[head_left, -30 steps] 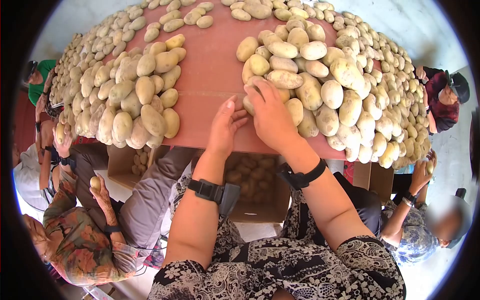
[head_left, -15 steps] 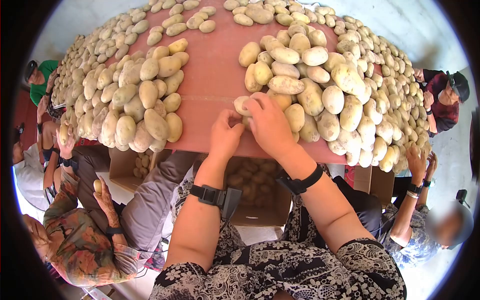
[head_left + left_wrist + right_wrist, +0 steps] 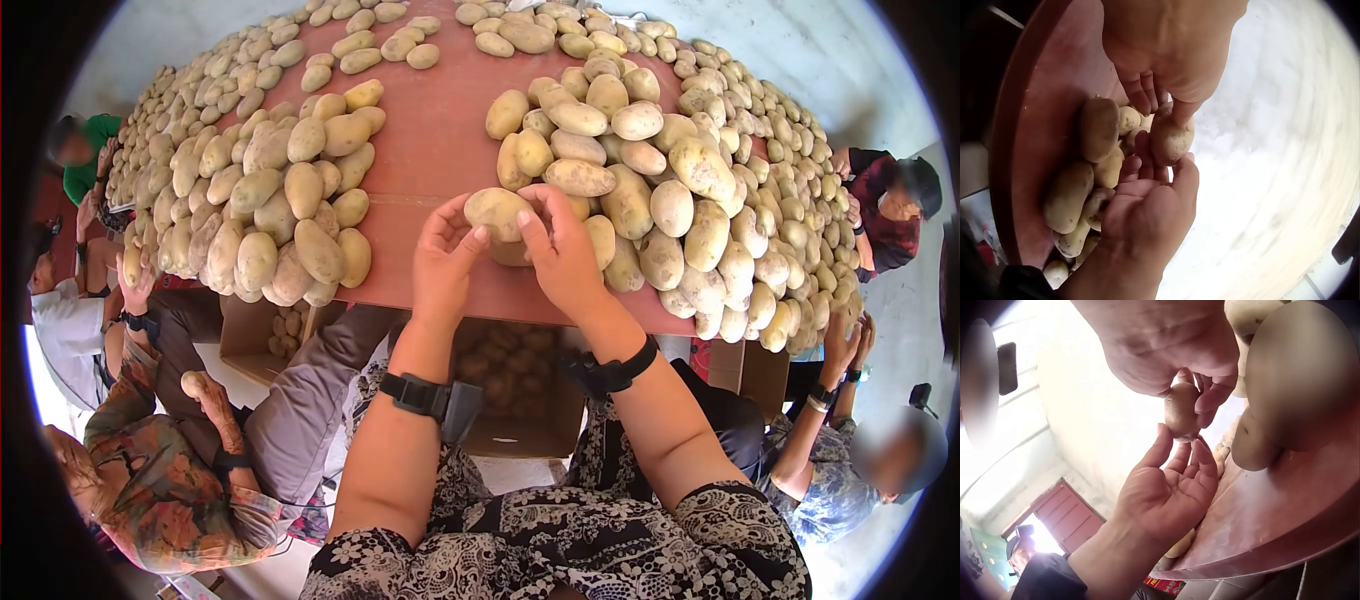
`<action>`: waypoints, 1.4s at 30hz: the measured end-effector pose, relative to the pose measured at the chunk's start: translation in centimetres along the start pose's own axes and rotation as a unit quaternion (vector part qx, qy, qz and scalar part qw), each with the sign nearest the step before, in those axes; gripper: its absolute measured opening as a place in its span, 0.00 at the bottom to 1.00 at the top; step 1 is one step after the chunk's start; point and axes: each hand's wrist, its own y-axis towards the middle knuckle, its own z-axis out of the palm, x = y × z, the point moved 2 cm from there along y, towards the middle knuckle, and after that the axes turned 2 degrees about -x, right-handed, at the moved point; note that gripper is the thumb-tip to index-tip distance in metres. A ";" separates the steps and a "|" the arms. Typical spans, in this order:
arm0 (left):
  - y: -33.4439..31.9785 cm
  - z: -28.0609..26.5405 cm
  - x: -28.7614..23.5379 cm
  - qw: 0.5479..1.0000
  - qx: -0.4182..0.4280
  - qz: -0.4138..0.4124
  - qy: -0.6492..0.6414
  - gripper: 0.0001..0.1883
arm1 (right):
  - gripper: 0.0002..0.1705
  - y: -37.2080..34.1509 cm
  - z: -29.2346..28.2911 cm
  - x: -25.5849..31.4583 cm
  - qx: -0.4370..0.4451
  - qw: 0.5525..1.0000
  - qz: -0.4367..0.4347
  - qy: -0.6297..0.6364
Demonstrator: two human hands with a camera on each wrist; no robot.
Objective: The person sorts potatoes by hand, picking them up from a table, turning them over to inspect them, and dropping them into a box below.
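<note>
- Through the head view I am seeing a red bench [image 3: 420,130] stretching across the upper half of the scene.
- A large right heap [image 3: 650,190] of potatoes is covering one side of it, and a left heap [image 3: 254,190] is lying opposite, with bare red surface showing between them.
- At the far left, a person in a floral shirt [image 3: 180,470] is holding a potato of their own.
- Below the bench's near edge, an open cardboard box [image 3: 515,440] is holding more potatoes.
- The left hand [image 3: 445,260] is gripping one end of a potato, its thumb pressing the near side.
- The right hand [image 3: 567,250] is pinching the other end, its thumb also lying across the near side.
- That held potato [image 3: 495,213], pale and oval, is resting between both hands, raised off the bench, near the right heap.
</note>
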 end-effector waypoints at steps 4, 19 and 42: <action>0.0 0.2 -0.1 0.997 0.038 -0.002 -0.070 0.27 | 0.16 -0.1 -0.3 0.6 0.008 0.993 0.056 0.099; 0.0 -0.6 1.0 0.990 0.019 -0.013 -0.142 0.16 | 0.27 -0.4 0.4 0.8 0.060 0.997 -0.031 0.047; -0.6 0.5 -0.7 0.995 0.054 0.029 -0.082 0.32 | 0.29 -0.5 0.2 0.5 0.106 0.970 0.137 0.168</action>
